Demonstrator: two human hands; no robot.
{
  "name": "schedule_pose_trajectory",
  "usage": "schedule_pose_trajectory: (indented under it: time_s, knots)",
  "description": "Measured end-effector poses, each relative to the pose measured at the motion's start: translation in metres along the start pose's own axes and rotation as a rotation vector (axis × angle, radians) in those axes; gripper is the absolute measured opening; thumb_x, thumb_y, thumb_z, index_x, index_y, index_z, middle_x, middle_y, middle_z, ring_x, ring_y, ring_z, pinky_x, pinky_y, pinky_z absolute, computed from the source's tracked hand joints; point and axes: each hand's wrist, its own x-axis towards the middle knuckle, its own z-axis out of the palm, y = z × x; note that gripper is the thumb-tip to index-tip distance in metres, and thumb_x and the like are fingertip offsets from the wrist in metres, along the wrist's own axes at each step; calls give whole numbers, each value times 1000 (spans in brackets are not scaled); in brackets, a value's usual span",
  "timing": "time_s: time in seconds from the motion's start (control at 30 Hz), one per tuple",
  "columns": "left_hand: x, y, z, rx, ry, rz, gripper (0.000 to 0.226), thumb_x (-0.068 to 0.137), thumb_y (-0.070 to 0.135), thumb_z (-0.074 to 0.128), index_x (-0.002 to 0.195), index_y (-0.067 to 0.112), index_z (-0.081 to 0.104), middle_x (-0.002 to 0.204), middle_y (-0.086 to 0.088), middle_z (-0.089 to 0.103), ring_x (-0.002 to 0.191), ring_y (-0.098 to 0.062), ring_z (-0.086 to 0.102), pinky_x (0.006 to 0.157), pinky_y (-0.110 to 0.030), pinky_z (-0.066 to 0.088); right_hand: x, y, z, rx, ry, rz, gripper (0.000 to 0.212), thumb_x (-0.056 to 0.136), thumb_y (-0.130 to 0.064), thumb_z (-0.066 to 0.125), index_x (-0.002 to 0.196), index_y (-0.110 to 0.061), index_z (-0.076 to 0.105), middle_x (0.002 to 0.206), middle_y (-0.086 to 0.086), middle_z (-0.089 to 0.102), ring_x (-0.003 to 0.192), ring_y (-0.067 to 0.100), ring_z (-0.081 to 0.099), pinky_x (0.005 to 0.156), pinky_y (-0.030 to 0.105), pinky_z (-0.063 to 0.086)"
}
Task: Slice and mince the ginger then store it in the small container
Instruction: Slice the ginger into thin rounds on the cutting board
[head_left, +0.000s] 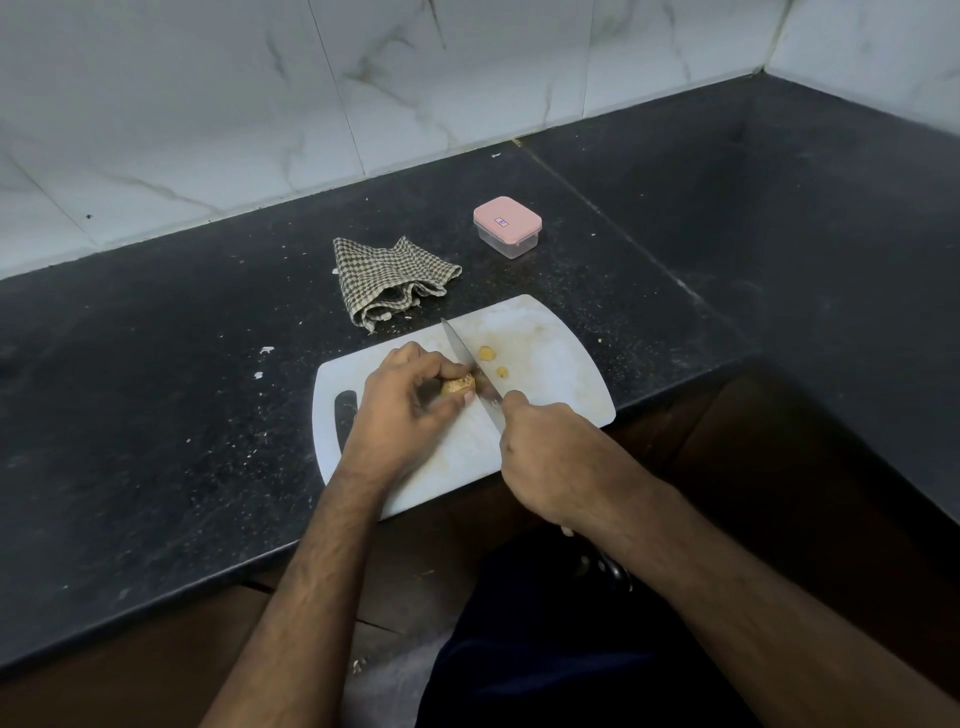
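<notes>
knife (470, 366) against held ginger (458, 385)

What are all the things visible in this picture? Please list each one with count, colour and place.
cutting board: one, white, at counter's front edge
ginger piece: one, tan, on board under left fingers
ginger slices: two, yellow, on board right of blade
knife: one, silver blade, against the ginger piece
cloth: one, checked brown-white, behind board
container: one, clear, pink lid on, behind board
counter: one, black
hands: left hand holds ginger piece; right hand grips knife
</notes>
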Motion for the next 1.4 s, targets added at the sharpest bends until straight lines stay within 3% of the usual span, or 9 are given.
schedule_pose_trajectory:
  time_s: [0.23, 0.4, 0.6, 0.9, 1.07, 1.17, 1.27, 1.4]
  knots:
    - [-4, 5, -5, -157, 7, -141, 22, 83, 17, 85, 101, 27, 78, 100, 8, 74, 100, -10, 69, 98, -38, 55, 6, 2, 1, -20, 8, 25, 22, 100, -17, 35, 120, -16, 44, 78, 1, 43, 80, 23, 53, 64, 37, 43]
    - [-4, 2, -8, -227, 16, -210, 20, 81, 19, 86, 98, 26, 78, 102, 6, 78, 103, -15, 72, 102, -48, 54, -2, 15, -7, 69, 83, 37, 6, 103, -20, 32, 99, -18, 36, 77, 3, 47, 74, 25, 53, 58, 35, 40]
    - [-5, 5, -8, -209, -16, -202, 29, 80, 3, 79, 99, 25, 77, 102, 5, 78, 105, -13, 71, 105, -46, 52, -15, 18, -4, 73, 89, -1, 9, 104, -22, 34, 97, -18, 37, 78, 1, 50, 75, 23, 55, 59, 34, 39]
    - [-7, 9, -7, -212, -34, -171, 35, 78, 1, 79, 102, 25, 74, 104, 3, 77, 106, -16, 70, 105, -47, 52, -21, 8, 11, 42, 113, -14, 5, 103, -25, 38, 106, -20, 37, 81, -1, 53, 81, 20, 60, 62, 36, 49]
    - [-5, 7, -9, -200, -73, -152, 39, 75, 5, 69, 107, 25, 74, 111, 4, 76, 113, -16, 69, 108, -48, 49, -18, 13, 8, 20, 126, 10, 10, 103, -25, 38, 110, -20, 42, 85, 0, 57, 81, 19, 62, 68, 39, 57]
    - [-4, 8, -8, -199, -74, -138, 33, 75, 21, 65, 106, 21, 75, 111, 5, 75, 111, -14, 68, 107, -41, 50, -17, 16, 6, 29, 126, 10, 9, 104, -25, 38, 109, -19, 41, 85, 0, 56, 80, 18, 61, 63, 35, 51]
    - [-3, 5, -7, -171, -33, -80, 17, 83, 14, 77, 99, 21, 76, 108, 5, 71, 108, -15, 67, 103, -42, 51, -18, 18, 5, 34, 137, 9, 5, 104, -25, 38, 105, -20, 38, 84, -1, 55, 79, 18, 60, 63, 35, 51]
    - [-2, -1, -6, -188, -24, -100, 19, 85, 15, 82, 99, 26, 76, 103, 1, 74, 103, -20, 68, 100, -50, 53, -19, 15, 9, 48, 132, 2, 8, 103, -26, 39, 108, -21, 43, 84, -2, 57, 80, 17, 63, 70, 39, 59]
